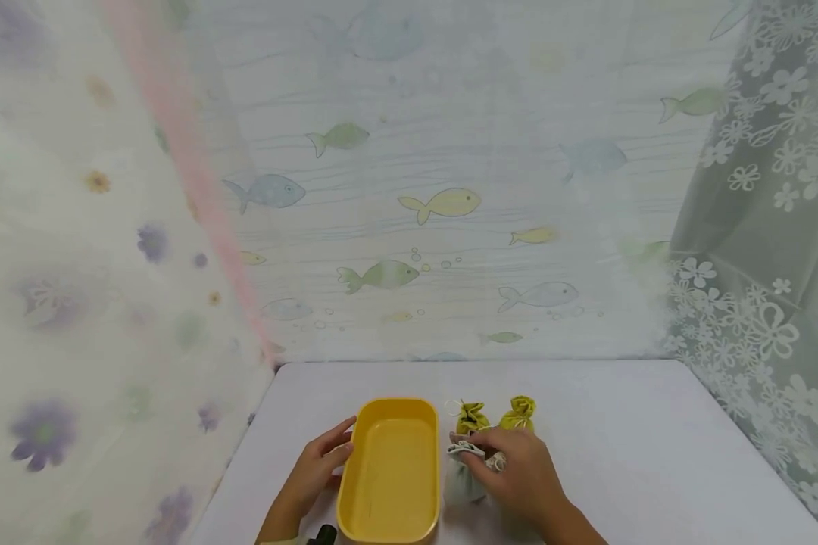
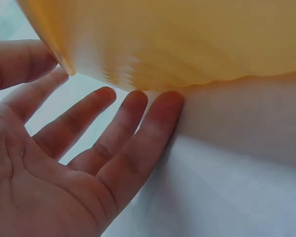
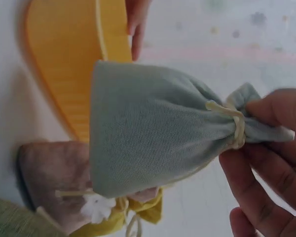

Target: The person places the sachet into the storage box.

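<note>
A yellow tray [image 1: 390, 484] lies on the white table. My left hand [image 1: 313, 462] is at its left side, with loosely bent fingers touching the tray wall [image 2: 187, 39]. Right of the tray, my right hand [image 1: 518, 469] pinches a grey-green drawstring pouch [image 3: 148, 128] by its gathered neck, just above the tied cord. In the right wrist view the pouch's flat bottom points toward the tray. The pouch's contents are hidden. Behind my right hand show two gathered yellow pouch tops [image 1: 473, 416], their lower parts mostly covered in the head view.
A brownish pouch [image 3: 54, 173] with a white flower on its cord lies near the tray in the right wrist view. Part of a green cloth item [image 3: 15, 219] shows at the corner. A black object [image 1: 324, 534] sits by the left wrist. Printed curtains surround the table [image 1: 627, 454].
</note>
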`<control>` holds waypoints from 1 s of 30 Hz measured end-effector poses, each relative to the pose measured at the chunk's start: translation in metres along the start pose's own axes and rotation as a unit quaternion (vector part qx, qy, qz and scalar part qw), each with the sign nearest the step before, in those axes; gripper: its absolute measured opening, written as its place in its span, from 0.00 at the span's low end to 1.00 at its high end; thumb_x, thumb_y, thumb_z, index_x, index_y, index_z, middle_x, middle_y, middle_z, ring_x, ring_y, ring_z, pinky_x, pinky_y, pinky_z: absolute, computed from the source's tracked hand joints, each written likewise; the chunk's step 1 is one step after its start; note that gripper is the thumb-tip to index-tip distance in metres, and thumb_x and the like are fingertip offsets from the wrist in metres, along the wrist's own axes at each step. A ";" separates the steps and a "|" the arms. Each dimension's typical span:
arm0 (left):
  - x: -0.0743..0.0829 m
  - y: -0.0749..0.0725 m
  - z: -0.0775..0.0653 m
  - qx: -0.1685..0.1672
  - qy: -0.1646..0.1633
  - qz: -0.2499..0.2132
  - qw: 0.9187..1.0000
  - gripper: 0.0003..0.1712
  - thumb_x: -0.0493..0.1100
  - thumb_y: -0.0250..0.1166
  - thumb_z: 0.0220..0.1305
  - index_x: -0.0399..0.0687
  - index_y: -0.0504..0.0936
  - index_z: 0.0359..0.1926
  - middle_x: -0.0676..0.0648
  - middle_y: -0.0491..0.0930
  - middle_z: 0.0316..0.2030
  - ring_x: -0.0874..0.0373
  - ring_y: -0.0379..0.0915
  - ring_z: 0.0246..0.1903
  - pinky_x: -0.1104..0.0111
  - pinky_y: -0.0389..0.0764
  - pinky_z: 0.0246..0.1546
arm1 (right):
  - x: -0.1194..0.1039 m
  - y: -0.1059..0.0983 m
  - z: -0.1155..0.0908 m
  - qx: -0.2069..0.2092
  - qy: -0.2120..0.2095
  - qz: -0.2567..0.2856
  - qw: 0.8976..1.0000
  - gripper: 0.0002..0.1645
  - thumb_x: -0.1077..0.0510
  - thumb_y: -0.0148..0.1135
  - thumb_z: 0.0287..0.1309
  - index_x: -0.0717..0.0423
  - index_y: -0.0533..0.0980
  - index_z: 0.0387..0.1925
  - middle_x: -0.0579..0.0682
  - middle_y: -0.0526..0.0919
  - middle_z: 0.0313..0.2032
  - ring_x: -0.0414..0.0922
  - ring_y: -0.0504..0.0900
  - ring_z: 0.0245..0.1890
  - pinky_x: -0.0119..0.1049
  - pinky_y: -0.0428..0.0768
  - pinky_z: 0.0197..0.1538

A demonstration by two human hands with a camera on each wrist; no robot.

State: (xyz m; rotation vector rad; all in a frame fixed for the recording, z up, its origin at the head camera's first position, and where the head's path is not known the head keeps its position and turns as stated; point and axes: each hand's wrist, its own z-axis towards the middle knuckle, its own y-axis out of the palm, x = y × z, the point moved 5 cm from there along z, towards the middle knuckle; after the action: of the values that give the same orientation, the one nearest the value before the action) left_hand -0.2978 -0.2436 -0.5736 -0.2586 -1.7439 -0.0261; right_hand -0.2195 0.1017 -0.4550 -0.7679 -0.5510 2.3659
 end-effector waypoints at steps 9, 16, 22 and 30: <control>-0.002 0.002 0.001 -0.034 -0.010 -0.002 0.999 0.37 0.55 0.64 0.74 0.57 0.65 0.79 0.31 0.65 0.74 0.46 0.80 0.59 0.50 0.89 0.47 | -0.004 0.010 0.022 -0.017 0.094 0.063 0.993 0.10 0.55 0.82 0.50 0.41 0.86 0.33 0.29 0.86 0.28 0.21 0.79 0.24 0.22 0.80 0.26; -0.005 -0.002 -0.001 -0.016 -0.020 -0.005 1.000 0.40 0.59 0.67 0.70 0.59 0.67 0.78 0.32 0.65 0.75 0.45 0.79 0.61 0.51 0.89 0.48 | -0.005 0.028 0.038 -0.036 0.126 0.093 0.987 0.09 0.52 0.80 0.54 0.36 0.86 0.34 0.28 0.86 0.30 0.24 0.82 0.25 0.24 0.83 0.28; -0.007 -0.002 -0.001 -0.008 -0.026 -0.003 1.000 0.40 0.59 0.69 0.68 0.58 0.68 0.77 0.32 0.65 0.74 0.46 0.82 0.58 0.52 0.89 0.47 | -0.006 0.046 0.049 -0.052 0.138 0.133 0.980 0.06 0.50 0.78 0.57 0.36 0.86 0.35 0.32 0.88 0.31 0.27 0.84 0.26 0.28 0.86 0.32; -0.008 -0.002 0.001 0.003 -0.027 -0.001 1.000 0.39 0.57 0.69 0.69 0.58 0.69 0.77 0.32 0.65 0.74 0.46 0.81 0.59 0.52 0.89 0.47 | -0.013 0.065 0.065 -0.094 0.162 0.161 0.969 0.05 0.49 0.75 0.61 0.40 0.86 0.38 0.36 0.89 0.32 0.32 0.86 0.27 0.27 0.84 0.31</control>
State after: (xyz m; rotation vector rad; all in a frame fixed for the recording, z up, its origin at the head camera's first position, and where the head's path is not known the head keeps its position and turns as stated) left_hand -0.2980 -0.2464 -0.5816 -0.2552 -1.7977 -0.0155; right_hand -0.2775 0.0323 -0.4360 -1.3920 -0.5480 2.4220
